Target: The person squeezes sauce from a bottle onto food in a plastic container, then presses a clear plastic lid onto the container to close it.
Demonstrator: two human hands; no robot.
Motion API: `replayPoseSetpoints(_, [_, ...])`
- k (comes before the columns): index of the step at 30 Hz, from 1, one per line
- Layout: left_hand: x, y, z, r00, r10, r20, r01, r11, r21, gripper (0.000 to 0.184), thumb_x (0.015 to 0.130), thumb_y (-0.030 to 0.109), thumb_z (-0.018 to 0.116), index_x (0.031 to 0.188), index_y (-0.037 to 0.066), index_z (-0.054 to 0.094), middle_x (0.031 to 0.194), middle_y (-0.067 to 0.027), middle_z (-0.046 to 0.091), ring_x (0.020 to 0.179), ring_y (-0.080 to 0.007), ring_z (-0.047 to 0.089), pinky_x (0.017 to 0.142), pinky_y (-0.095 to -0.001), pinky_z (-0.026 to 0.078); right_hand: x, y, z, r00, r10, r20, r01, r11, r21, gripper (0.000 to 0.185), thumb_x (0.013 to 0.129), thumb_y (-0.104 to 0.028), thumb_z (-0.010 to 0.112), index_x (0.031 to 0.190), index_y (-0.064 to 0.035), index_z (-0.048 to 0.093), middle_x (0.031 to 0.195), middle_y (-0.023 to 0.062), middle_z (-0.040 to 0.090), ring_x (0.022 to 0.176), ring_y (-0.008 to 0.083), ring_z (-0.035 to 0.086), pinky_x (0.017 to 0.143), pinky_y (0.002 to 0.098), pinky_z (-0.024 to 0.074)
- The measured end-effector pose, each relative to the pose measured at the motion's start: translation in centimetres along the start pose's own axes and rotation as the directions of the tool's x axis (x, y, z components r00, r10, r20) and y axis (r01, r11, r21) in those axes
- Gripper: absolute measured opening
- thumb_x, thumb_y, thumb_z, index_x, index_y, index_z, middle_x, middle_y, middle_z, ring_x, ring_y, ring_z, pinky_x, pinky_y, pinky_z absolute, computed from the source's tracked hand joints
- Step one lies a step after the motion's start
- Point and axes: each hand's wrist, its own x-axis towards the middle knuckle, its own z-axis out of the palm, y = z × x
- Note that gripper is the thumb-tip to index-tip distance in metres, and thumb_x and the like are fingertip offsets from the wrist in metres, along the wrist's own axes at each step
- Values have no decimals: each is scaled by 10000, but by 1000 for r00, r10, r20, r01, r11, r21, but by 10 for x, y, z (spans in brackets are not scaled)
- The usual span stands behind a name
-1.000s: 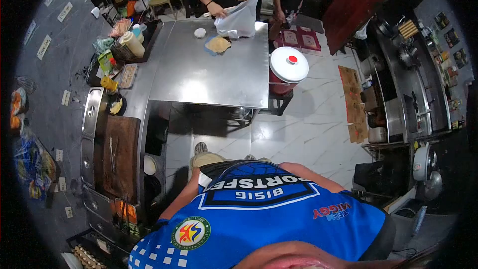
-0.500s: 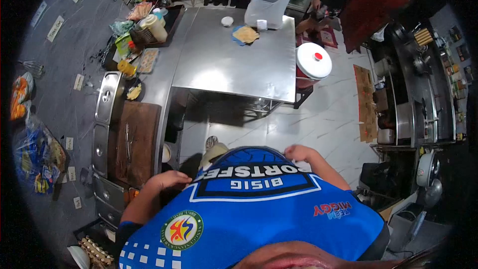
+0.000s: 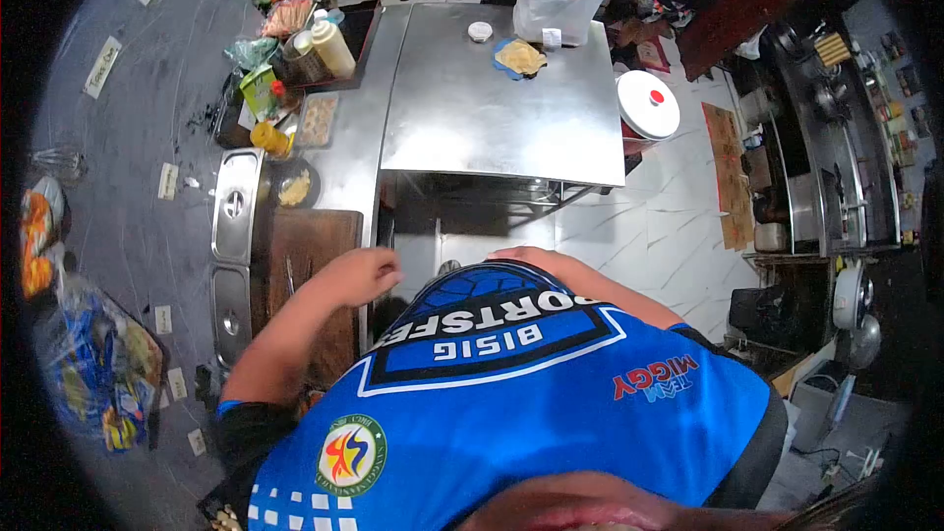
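My left hand (image 3: 369, 275) hovers beside the right edge of the brown cutting board (image 3: 315, 231), its fingers loosely curled and nothing visible in them. A thin metal utensil (image 3: 289, 275) lies on that board, partly behind my forearm. In front of my belly is my right hand (image 3: 521, 256), close against the blue shirt (image 3: 492, 364); its fingers are mostly hidden by the shirt. Beyond the board sits a dark bowl (image 3: 313, 187) with pale yellow food in it.
Lidded steel pans (image 3: 236, 205) line the counter at left. Ahead, a steel table (image 3: 501, 128) carries yellowish food on a blue wrapper (image 3: 519, 59) and a small white tub (image 3: 480, 31). Another person's hands hold a white plastic bag (image 3: 556, 10). A white-lidded cooler (image 3: 647, 106) stands at right.
My left hand has risen off the shirt and moved forward. The right hand has shifted left and forward across my belly. Across the table, the other person's arm now reaches to the bag.
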Motion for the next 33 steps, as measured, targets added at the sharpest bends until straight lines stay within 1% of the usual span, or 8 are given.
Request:
replayPoseSetpoints(5, [87, 34, 37, 984, 0, -180, -116, 763, -635, 340, 1055, 301, 552, 1254, 37, 632, 1141, -84, 694, 1102, -187, 633, 999, -366, 488, -61, -129, 20, 999, 31, 14, -30, 998, -60, 589, 1051, -531, 475, 1459, -115, 562, 1475, 135, 558, 1343, 222, 521, 1161, 351, 363])
replayPoseSetpoints(10, [101, 81, 63, 991, -30, 129, 132, 123, -984, 485, 1074, 376, 485, 1405, 34, 576, 1346, -99, 644, 1201, -175, 600, 1054, -313, 456, -133, -206, -2, 692, -486, 534, 685, 677, -271, 562, 1056, -415, 496, 1491, -59, 507, 1589, 192, 410, 1527, 356, 264, 1244, 476, 190])
replayPoseSetpoints(13, [97, 134, 34, 984, 105, -144, -177, 665, -726, 468, 1063, 350, 485, 1395, 39, 597, 1380, -118, 639, 1185, -157, 604, 1047, -329, 464, -175, -232, -28, 539, -493, 683, 768, 621, -158, 616, 1029, -441, 513, 1463, -4, 529, 1595, 209, 397, 1518, 380, 291, 1234, 522, 124])
replayPoseSetpoints(16, [167, 121, 59, 961, -152, 229, 275, 470, -839, 448, 1052, 330, 506, 1366, 30, 616, 1345, -146, 661, 1187, -204, 628, 1043, -341, 468, -191, -211, -78, 712, -455, 534, 668, 674, -316, 563, 1061, -410, 467, 1474, -31, 523, 1586, 166, 426, 1499, 349, 331, 1230, 468, 195])
replayPoseSetpoints(19, [236, 125, 73, 994, -112, 14, 105, 865, -491, 449, 1069, 329, 483, 1357, 8, 607, 1315, -196, 665, 1203, -274, 642, 1038, -342, 471, -199, -166, -130, 862, -392, 321, 495, 787, -367, 579, 1079, -464, 410, 1494, -71, 504, 1555, 151, 470, 1452, 303, 401, 1212, 406, 263])
replayPoseSetpoints(23, [260, 187, 72, 990, -133, -34, 41, 523, -851, 503, 1084, 392, 467, 1399, 17, 582, 1403, -141, 616, 1264, -224, 586, 1086, -322, 432, -211, -80, -208, 996, -84, 38, 91, 938, -335, 649, 1032, -556, 464, 1569, -198, 396, 1523, 131, 514, 1342, 276, 531, 1141, 383, 373])
replayPoseSetpoints(25, [250, 206, 84, 996, -46, 73, 77, 100, -992, 525, 1087, 396, 466, 1449, 22, 536, 1417, -112, 600, 1283, -200, 560, 1110, -315, 405, -228, -23, -254, 996, -78, 45, 89, 786, -611, 745, 979, -567, 547, 1590, -195, 339, 1508, 145, 528, 1323, 285, 546, 1119, 406, 395])
replayPoseSetpoints(33, [176, 283, 56, 967, -222, 123, 131, 23, -991, 573, 1095, 400, 435, 1544, 43, 419, 1553, -98, 454, 1432, -215, 399, 1194, -325, 299, -371, -71, -284, 897, 84, 433, 223, 761, -610, 605, 925, -338, 714, 1369, 35, 544, 1327, 168, 662, 1120, 205, 617, 978, 386, 493])
